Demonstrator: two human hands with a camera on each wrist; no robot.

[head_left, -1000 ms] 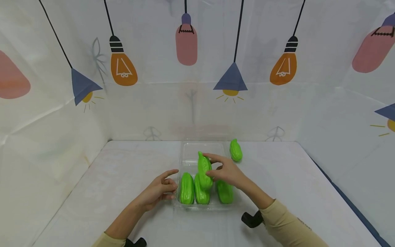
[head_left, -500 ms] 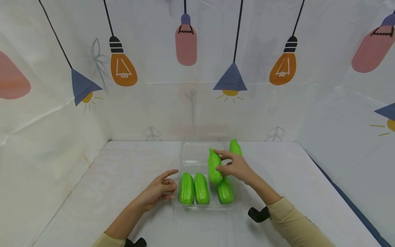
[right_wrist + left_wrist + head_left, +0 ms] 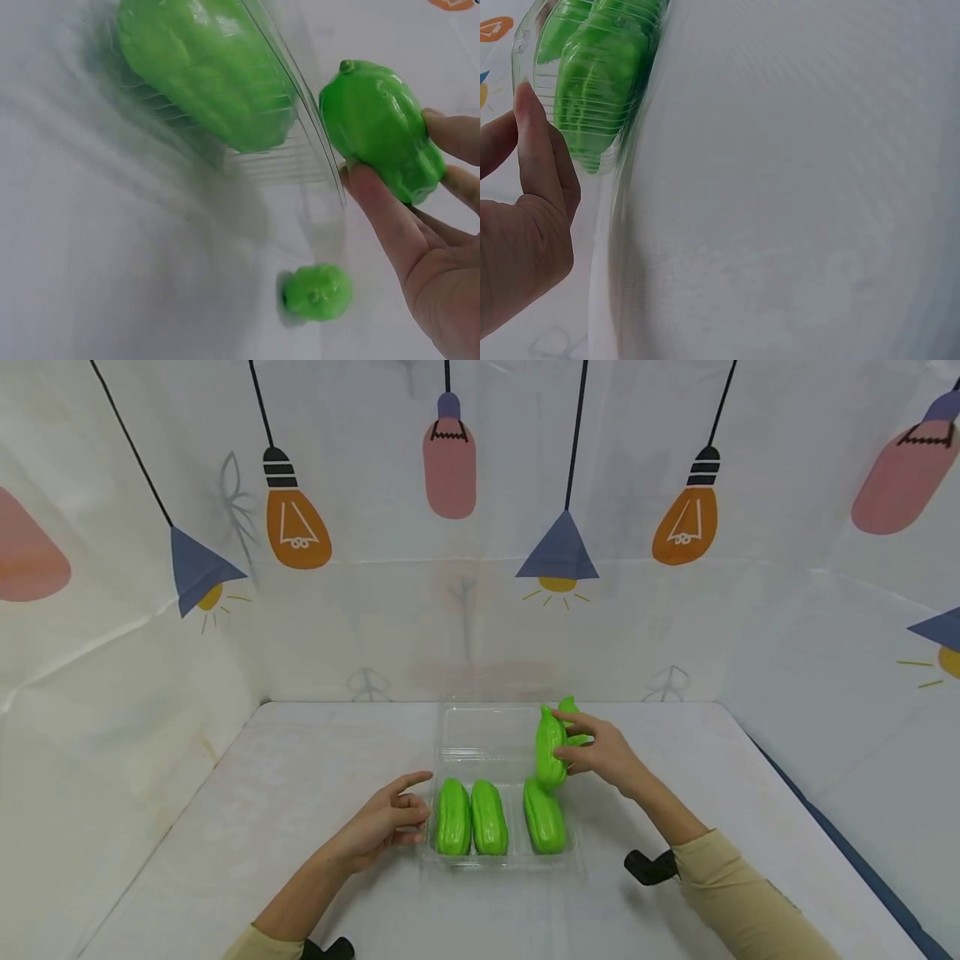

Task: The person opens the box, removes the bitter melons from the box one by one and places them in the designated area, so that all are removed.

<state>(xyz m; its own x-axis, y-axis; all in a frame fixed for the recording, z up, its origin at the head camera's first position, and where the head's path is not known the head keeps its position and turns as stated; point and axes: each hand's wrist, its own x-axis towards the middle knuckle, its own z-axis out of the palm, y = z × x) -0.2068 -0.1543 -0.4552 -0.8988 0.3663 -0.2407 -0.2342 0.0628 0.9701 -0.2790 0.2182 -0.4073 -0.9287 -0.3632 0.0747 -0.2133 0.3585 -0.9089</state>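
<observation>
A white table (image 3: 300,827) carries a clear plastic tray (image 3: 480,739) with three green gourds (image 3: 489,817) lying side by side in its near end, and another gourd (image 3: 573,727) lies on the table just beyond the tray's far right corner. The right hand (image 3: 603,753) grips a fourth gourd (image 3: 550,753) between thumb and curled fingers, held upright in the air over the tray's right edge. The left hand (image 3: 386,820) rests with loosely bent fingers touching the tray's left wall, holding nothing.
</observation>
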